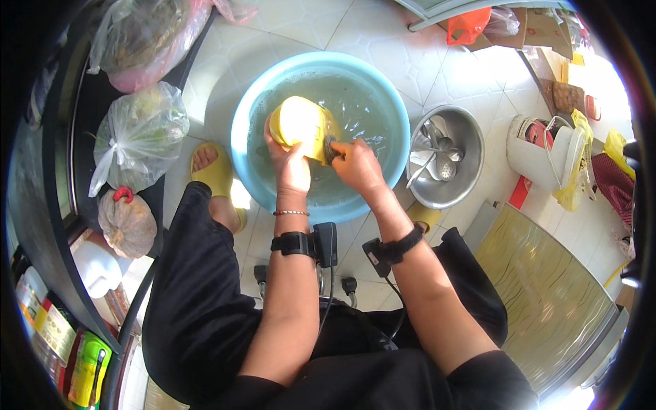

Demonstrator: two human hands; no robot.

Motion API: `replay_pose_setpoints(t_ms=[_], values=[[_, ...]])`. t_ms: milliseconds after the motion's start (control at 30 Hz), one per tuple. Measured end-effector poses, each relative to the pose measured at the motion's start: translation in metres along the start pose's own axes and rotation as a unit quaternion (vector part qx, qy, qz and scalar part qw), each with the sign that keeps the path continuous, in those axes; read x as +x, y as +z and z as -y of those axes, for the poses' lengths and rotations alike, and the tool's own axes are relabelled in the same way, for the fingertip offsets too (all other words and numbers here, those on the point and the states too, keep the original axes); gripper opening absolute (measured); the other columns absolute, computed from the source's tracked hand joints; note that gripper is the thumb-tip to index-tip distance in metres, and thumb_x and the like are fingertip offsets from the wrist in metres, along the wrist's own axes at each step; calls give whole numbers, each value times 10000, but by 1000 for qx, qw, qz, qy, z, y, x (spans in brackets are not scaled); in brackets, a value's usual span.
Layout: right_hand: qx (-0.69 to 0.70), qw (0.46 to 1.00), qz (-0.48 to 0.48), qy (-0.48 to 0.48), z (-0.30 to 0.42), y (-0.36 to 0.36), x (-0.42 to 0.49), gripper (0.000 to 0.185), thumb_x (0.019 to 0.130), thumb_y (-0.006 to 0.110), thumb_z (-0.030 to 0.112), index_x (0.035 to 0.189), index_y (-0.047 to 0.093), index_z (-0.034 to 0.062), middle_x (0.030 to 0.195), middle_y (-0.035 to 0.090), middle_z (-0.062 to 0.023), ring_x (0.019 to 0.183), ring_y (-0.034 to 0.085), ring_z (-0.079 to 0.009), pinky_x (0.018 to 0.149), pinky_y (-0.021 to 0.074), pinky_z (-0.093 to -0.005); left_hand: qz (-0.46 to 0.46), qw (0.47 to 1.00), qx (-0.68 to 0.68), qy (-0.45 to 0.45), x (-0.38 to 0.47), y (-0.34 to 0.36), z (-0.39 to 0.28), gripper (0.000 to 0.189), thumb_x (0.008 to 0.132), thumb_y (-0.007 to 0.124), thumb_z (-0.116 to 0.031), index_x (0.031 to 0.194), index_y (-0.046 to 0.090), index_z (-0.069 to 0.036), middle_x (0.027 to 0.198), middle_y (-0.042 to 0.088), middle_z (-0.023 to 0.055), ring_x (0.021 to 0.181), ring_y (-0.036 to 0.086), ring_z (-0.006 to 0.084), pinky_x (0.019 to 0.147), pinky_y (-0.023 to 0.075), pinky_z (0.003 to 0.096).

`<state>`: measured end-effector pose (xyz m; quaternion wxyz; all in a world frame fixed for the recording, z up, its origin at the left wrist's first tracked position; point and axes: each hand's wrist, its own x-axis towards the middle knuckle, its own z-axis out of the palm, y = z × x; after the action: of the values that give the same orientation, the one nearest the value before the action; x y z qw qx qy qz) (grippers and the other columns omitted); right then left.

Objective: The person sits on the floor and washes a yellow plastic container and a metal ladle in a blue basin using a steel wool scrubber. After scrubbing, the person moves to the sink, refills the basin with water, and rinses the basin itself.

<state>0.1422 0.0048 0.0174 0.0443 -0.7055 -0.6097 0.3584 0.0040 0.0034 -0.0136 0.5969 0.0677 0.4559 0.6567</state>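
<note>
My left hand [291, 165] grips a yellow bowl-like container [298, 122] by its near left side, tilted over a light-blue plastic basin [241, 110]. Pressed to the container's right side is a dark scouring pad [330, 148], pinched in the fingers of my right hand [357, 165]. Cloudy, slightly foamy water [364, 97] fills much of the basin beneath both hands. To the right of the basin stands a stainless-steel bowl [471, 174] with several metal spoons and ladles [445, 154] in it.
A white bucket [523, 148] stands at the right, near a patterned panel [543, 297]. Along the left, a black shelf [177, 77] bears a knotted plastic bag [148, 133] and a pumpkin [127, 223]. Yellow slippers [218, 171] are on my feet beside the basin.
</note>
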Motion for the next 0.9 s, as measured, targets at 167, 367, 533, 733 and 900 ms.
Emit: replay_pose_setpoints(t_ms=[167,367,533,733,900], values=[[-92,994,-23,61,1,-1,11,292,819,561,187,1049,741,180,1014,634,-201,913,663,-370,799,549,-458,2,999,-24,-44,-1,-8,0,850,700,527,110,1483,287,-117,1358,458,102,1270,462,258,1055,430,404],[-74,996,-31,50,10,-20,37,337,814,562,189,1106,728,213,1096,629,-160,979,642,-363,856,526,-447,30,996,-60,-65,2,-14,8,835,697,526,100,1475,303,-103,1341,474,106,1255,474,256,1039,442,397],[3,995,-36,-88,17,-30,-1,290,778,610,112,1018,762,170,978,637,-135,874,662,-333,788,547,-418,-4,991,-108,-77,7,-31,13,743,702,511,105,1411,389,-82,1294,516,113,1209,518,260,991,485,382],[282,951,-98,83,-13,-63,-20,342,773,579,75,1079,733,66,986,669,-125,839,661,-220,814,527,-318,9,969,-208,-132,-4,-37,2,503,730,517,29,1231,555,2,1192,600,151,1128,591,309,911,554,392],[384,888,-39,249,-35,-71,-17,372,808,591,55,1165,693,39,1145,646,-168,877,652,-215,821,525,-323,9,961,-256,-105,-13,-16,-6,487,748,531,-64,1222,557,42,1177,617,185,1095,615,332,896,566,437]])
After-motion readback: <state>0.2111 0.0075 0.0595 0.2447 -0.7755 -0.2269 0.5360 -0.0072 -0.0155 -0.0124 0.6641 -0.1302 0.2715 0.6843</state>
